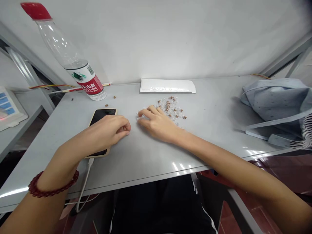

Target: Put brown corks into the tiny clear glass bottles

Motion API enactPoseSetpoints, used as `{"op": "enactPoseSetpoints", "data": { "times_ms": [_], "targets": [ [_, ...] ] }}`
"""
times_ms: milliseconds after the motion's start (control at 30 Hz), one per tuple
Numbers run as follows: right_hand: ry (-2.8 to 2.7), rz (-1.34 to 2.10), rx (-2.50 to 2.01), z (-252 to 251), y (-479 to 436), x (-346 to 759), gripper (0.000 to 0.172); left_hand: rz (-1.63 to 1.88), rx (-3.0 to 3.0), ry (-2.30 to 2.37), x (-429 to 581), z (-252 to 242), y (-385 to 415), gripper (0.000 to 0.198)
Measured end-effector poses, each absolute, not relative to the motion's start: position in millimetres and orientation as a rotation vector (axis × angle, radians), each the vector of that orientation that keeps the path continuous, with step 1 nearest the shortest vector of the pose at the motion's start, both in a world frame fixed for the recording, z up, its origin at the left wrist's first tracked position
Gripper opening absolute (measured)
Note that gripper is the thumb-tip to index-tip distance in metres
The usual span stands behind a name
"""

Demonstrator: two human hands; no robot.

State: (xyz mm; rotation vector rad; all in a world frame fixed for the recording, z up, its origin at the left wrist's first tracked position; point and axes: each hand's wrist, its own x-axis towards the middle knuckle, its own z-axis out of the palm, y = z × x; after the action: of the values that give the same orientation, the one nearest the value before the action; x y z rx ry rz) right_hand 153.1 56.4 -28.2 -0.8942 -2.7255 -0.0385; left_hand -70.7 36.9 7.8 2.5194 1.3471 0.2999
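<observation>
The wrapped brown sweets (170, 109) lie in a loose scatter on the grey desk (214, 97), each a small brown piece in crinkled clear wrap. There are a couple of dozen or more, too small and tangled to count exactly. The hands are apart. The right hand (158, 125) lies flat-ish just beside the scatter, its fingertips (142, 112) touching the nearest wrappers, though whether they pinch one cannot be told. The left hand (107, 130), loosely curled, rests over one smartphone (103, 116) in a beige case left of the sweets, with a white charging cable (84, 188) running from the phone's near end and a dark red bead bracelet (48, 194) on that wrist. Beyond the sweets lies one white padded envelope (167, 85). Farther left of them stands one clear water bottle (60, 45) with a red cap, its red label reading "SPRING", and three brown crumbs (106, 105) lie on that side too. To the right of the sweets sits one pale blue dotted cloth bag (275, 104).
</observation>
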Motion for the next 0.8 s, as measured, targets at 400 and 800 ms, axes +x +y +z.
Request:
{"op": "enactPoseSetpoints", "data": {
  "times_ms": [400,800],
  "targets": [
    [-2.581,0.374,-0.977,-27.5,54.3,159.0,0.022,0.6,2.075,1.48,-53.3,18.8,32.0,0.018],
    [-2.238,0.692,-0.735,-25.0,46.1,162.3,0.009,0.731,1.999,1.452,-48.5,22.3,27.9,0.008]
  ]
}}
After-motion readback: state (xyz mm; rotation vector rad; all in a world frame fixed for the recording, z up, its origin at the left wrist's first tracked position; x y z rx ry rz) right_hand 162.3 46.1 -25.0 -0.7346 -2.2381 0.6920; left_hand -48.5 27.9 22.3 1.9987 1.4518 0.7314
